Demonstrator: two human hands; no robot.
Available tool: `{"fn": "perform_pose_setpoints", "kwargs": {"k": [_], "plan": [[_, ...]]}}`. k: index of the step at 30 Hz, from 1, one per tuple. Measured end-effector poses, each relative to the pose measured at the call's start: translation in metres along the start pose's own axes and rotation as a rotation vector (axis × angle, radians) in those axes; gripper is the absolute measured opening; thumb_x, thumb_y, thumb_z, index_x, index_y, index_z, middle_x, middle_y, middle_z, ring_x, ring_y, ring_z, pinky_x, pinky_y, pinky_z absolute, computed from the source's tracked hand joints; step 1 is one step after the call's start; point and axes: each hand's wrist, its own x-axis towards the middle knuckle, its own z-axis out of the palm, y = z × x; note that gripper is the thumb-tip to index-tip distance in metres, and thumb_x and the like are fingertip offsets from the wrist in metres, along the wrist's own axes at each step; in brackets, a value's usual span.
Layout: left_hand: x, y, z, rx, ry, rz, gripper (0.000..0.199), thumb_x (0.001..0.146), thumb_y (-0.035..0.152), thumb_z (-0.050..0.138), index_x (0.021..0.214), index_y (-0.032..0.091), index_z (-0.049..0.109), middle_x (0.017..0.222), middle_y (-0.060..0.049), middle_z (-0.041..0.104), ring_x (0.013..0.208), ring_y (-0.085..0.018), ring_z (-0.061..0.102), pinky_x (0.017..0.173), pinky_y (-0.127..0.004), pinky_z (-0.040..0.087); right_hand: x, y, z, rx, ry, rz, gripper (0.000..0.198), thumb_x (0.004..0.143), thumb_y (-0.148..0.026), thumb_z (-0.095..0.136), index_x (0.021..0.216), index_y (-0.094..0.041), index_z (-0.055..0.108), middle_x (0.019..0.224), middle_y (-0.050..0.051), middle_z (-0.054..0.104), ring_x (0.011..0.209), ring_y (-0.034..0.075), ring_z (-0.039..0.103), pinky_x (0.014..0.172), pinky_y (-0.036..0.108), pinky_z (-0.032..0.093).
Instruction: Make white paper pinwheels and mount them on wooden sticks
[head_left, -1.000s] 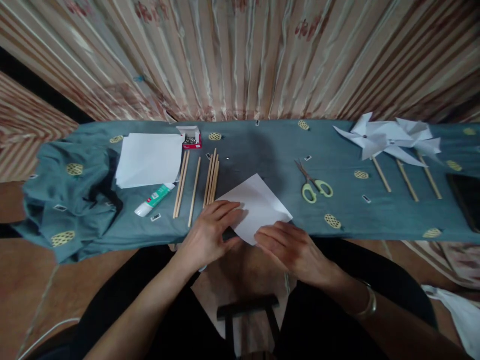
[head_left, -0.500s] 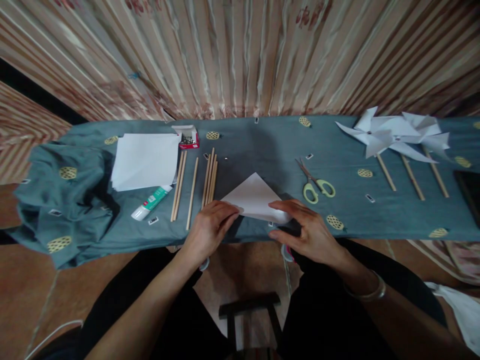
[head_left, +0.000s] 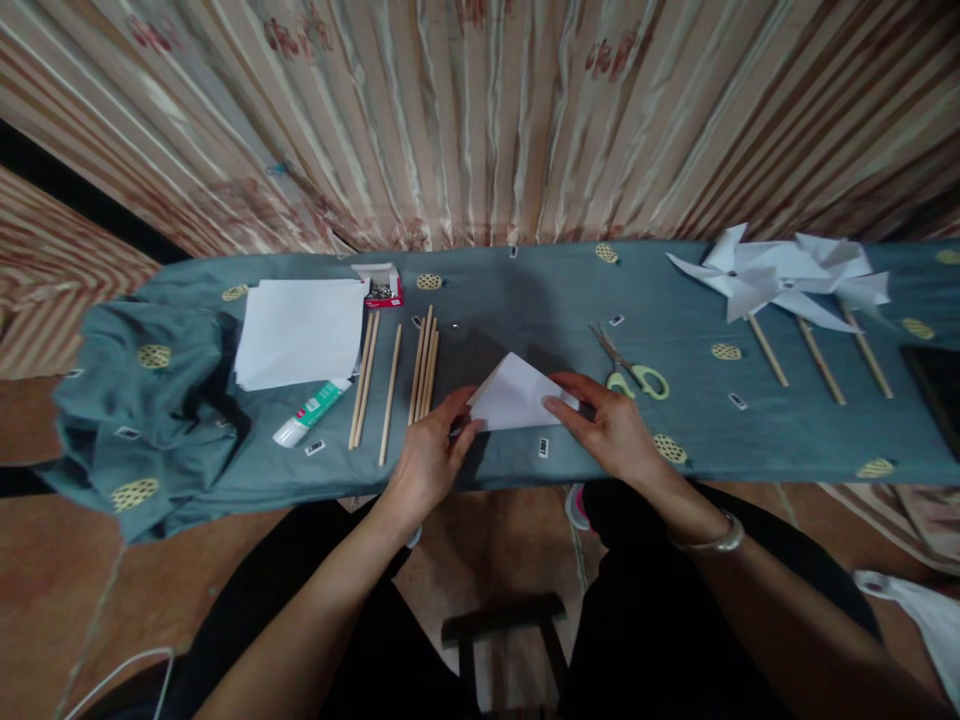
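Observation:
A white sheet of paper (head_left: 514,395), folded into a triangle with its tip pointing away from me, is held between my two hands near the table's front edge. My left hand (head_left: 435,445) pinches its left corner between thumb and fingers. At the right corner, my right hand (head_left: 604,420) grips the paper with the thumb on top and fingers behind. Green-handled scissors (head_left: 634,370) lie just beyond my right hand, blades apart. Several wooden sticks (head_left: 424,360) lie beyond and left of my left hand.
On the teal tablecloth (head_left: 517,300), a stack of white paper (head_left: 300,330), a glue tube (head_left: 311,412) and a small red box of metal pieces (head_left: 384,288) lie to the left. White paper pinwheels (head_left: 784,275) on sticks lie at the right, near a dark flat object (head_left: 934,385).
The folded paper is now gripped at both side corners. My right thumb and fingers have closed on its right corner, and my left grip has shifted to the left corner.

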Motion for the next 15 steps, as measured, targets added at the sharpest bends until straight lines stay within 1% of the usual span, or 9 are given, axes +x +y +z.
{"fn": "perform_pose_setpoints", "kwargs": {"k": [3,6,7,8,10,12,13,15], "plan": [[0.001,-0.004,0.0,0.01,0.007,0.016,0.04,0.093,0.026,0.06,0.131,0.017,0.056,0.103,-0.008,0.076,0.089,-0.019,0.074,0.081,-0.031,0.06,0.002,-0.001,0.003,-0.055,0.04,-0.019,0.042,0.089,-0.042,0.063,0.122,-0.017,0.068,0.114,0.012,0.076,0.093,0.028,0.075,0.079,0.04,0.061],[0.003,-0.01,0.001,0.067,0.027,0.065,0.039,0.092,0.023,0.059,0.13,0.015,0.055,0.11,-0.01,0.074,0.09,-0.019,0.073,0.083,-0.033,0.061,0.001,0.002,0.006,-0.121,0.069,-0.085,0.042,0.091,-0.04,0.06,0.124,-0.016,0.066,0.11,0.012,0.077,0.092,0.027,0.075,0.082,0.04,0.061],[0.004,-0.011,0.001,0.098,0.035,0.089,0.038,0.092,0.022,0.059,0.13,0.015,0.055,0.114,-0.011,0.073,0.092,-0.02,0.073,0.084,-0.035,0.061,0.0,0.003,0.007,-0.142,0.081,-0.112,0.041,0.092,-0.04,0.059,0.124,-0.015,0.066,0.11,0.012,0.077,0.093,0.027,0.075,0.084,0.04,0.06],[0.005,-0.012,0.001,0.137,0.048,0.119,0.038,0.092,0.021,0.058,0.13,0.014,0.055,0.118,-0.013,0.071,0.097,-0.021,0.072,0.086,-0.036,0.06,0.0,0.004,0.008,-0.162,0.092,-0.139,0.04,0.093,-0.04,0.058,0.123,-0.016,0.066,0.111,0.012,0.077,0.095,0.027,0.075,0.086,0.04,0.06],[0.005,-0.011,0.001,0.242,0.088,0.2,0.037,0.094,0.019,0.055,0.131,0.014,0.054,0.129,-0.017,0.065,0.113,-0.025,0.067,0.094,-0.042,0.058,0.0,0.006,0.01,-0.198,0.114,-0.188,0.039,0.094,-0.041,0.055,0.121,-0.015,0.067,0.113,0.013,0.076,0.098,0.027,0.074,0.088,0.041,0.059],[0.003,-0.005,0.005,0.357,0.106,0.299,0.038,0.096,0.017,0.05,0.134,0.015,0.051,0.142,-0.019,0.057,0.13,-0.029,0.056,0.105,-0.049,0.051,0.001,0.007,0.011,-0.229,0.126,-0.222,0.038,0.096,-0.042,0.053,0.119,-0.015,0.068,0.113,0.013,0.076,0.101,0.028,0.073,0.09,0.043,0.059],[0.0,-0.001,0.008,0.407,0.086,0.349,0.04,0.098,0.017,0.047,0.137,0.016,0.049,0.147,-0.018,0.052,0.137,-0.03,0.05,0.109,-0.052,0.047,0.001,0.007,0.011,-0.241,0.129,-0.233,0.038,0.096,-0.042,0.053,0.119,-0.015,0.067,0.113,0.014,0.076,0.102,0.028,0.073,0.09,0.043,0.059],[-0.008,0.007,0.017,0.443,-0.008,0.441,0.044,0.1,0.017,0.042,0.144,0.016,0.043,0.152,-0.017,0.049,0.145,-0.028,0.04,0.113,-0.051,0.043,0.002,0.007,0.012,-0.265,0.134,-0.252,0.039,0.097,-0.041,0.051,0.119,-0.014,0.067,0.112,0.014,0.076,0.102,0.029,0.073,0.09,0.043,0.059]]}}
